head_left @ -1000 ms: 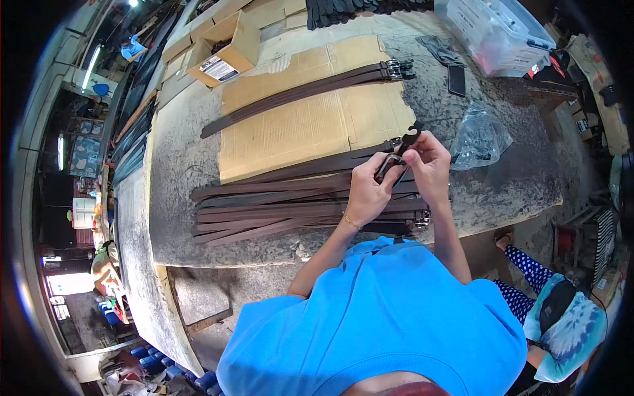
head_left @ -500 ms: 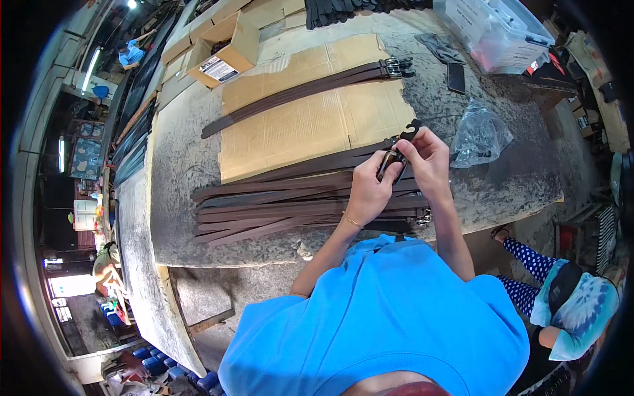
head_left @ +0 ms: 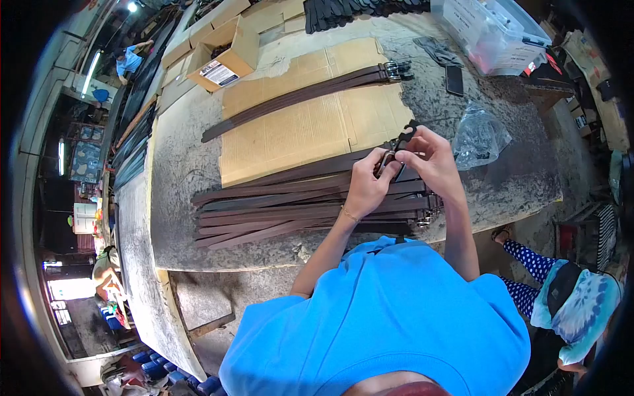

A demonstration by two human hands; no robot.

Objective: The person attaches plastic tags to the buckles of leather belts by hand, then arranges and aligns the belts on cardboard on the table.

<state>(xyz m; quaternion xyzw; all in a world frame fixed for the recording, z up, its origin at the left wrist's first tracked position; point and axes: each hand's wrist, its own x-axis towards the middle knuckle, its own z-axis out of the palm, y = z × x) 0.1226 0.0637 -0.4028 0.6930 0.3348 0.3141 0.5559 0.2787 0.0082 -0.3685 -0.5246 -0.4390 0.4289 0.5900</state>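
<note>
Over the near part of the table, my left hand (head_left: 370, 183) is closed on the buckle end of a brown belt (head_left: 330, 165), whose strap runs off to the left. My right hand (head_left: 431, 162) pinches at the same end, where a black plastic hanger (head_left: 408, 135) sticks up by the buckle. Fingers hide part of the buckle. Under my wrists lies a pile of brown belts (head_left: 277, 216), their buckles to the right. Farther back, a smaller bundle of brown belts (head_left: 304, 98) rests on a flat cardboard sheet (head_left: 284, 142).
A clear plastic bag (head_left: 481, 135) and a black phone (head_left: 454, 80) lie to the right. Behind them stands a plastic bin (head_left: 492, 36). An open cardboard box (head_left: 228, 56) sits back left. One person (head_left: 574, 300) is at the right, another (head_left: 129, 61) far left.
My right hand's fingers have shifted at the buckle, and the hanger has turned slightly. My left hand stays nearly in place. The person at the right has moved an arm down.
</note>
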